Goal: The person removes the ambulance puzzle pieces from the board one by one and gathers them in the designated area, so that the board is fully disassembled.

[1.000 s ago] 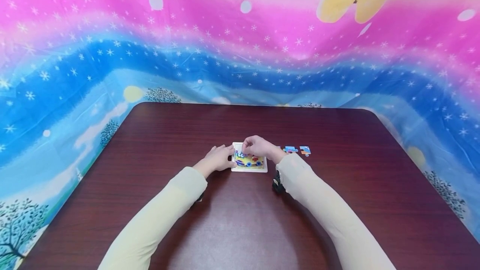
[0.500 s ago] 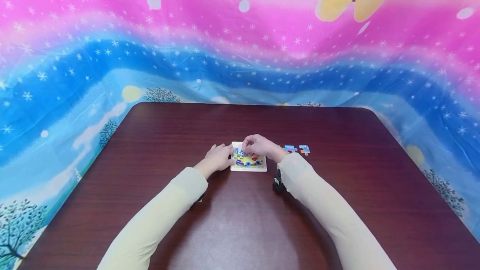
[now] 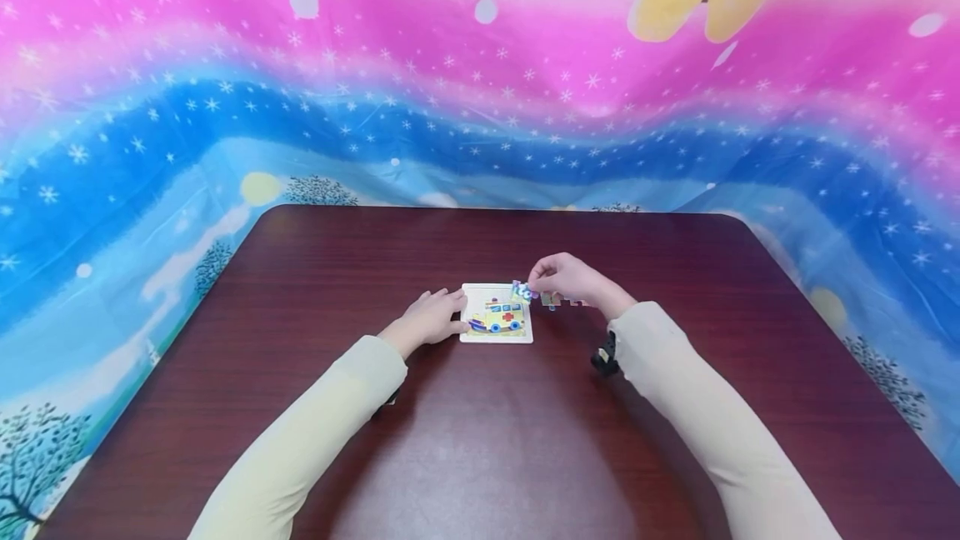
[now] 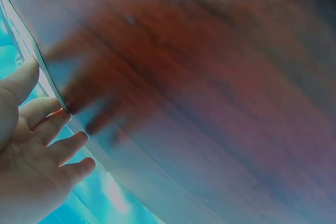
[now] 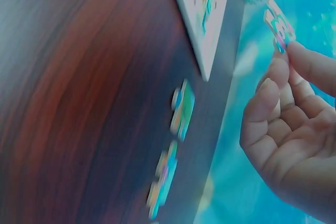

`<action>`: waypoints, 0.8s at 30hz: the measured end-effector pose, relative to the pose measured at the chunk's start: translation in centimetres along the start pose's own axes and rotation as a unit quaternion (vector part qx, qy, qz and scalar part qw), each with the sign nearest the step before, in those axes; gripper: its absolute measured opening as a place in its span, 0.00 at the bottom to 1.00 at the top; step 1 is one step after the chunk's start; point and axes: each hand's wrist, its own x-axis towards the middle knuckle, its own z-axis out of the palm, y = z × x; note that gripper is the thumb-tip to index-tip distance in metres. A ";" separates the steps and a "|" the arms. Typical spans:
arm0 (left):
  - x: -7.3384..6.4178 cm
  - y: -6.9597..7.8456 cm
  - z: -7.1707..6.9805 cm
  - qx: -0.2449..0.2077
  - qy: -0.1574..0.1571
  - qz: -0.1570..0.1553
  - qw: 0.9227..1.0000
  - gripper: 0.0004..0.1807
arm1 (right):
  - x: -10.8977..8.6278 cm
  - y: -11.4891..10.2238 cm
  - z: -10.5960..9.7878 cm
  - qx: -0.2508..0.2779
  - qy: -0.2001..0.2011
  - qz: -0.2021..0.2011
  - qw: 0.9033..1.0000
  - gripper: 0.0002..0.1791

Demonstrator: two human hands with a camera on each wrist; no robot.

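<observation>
A shallow white puzzle tray (image 3: pixel 480 293) lies mid-table, its lower half filled with pieces showing a yellow ambulance (image 3: pixel 501 319). My left hand (image 3: pixel 429 317) rests against the tray's left edge with fingers spread and fairly straight; the left wrist view shows thumb and fingertips right at that edge. Over the tray's upper right corner, my right hand (image 3: pixel 570 277) pinches a colourful puzzle piece (image 3: pixel 521 292) between thumb and forefinger. In the right wrist view this piece is raised and tilted, its other fingers loosely curled.
Several loose puzzle pieces (image 5: pixel 182 109) lie on the dark wood table (image 3: pixel 480 440) to the right of the tray, partly hidden by the right hand in the head view. A patterned pink and blue cloth (image 3: pixel 450 107) hangs behind the table.
My right hand has moved right and lifted from over the tray's upper left part, bringing the pinched puzzle piece to the upper right corner. My left hand stays at the tray's left edge.
</observation>
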 end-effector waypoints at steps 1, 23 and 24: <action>-0.1 0.0 0.0 -0.001 0.000 0.000 1.000 0.30 | -0.3 0.3 -0.3 -0.005 -0.003 -0.001 1.000 0.06; 0.1 0.0 0.1 0.014 0.004 0.008 1.000 0.29 | -1.7 5.1 -1.1 -0.089 -0.030 0.026 0.995 0.05; 0.1 0.0 0.1 0.015 0.005 0.007 1.000 0.29 | -1.6 5.0 -1.1 -0.093 -0.029 0.023 0.995 0.05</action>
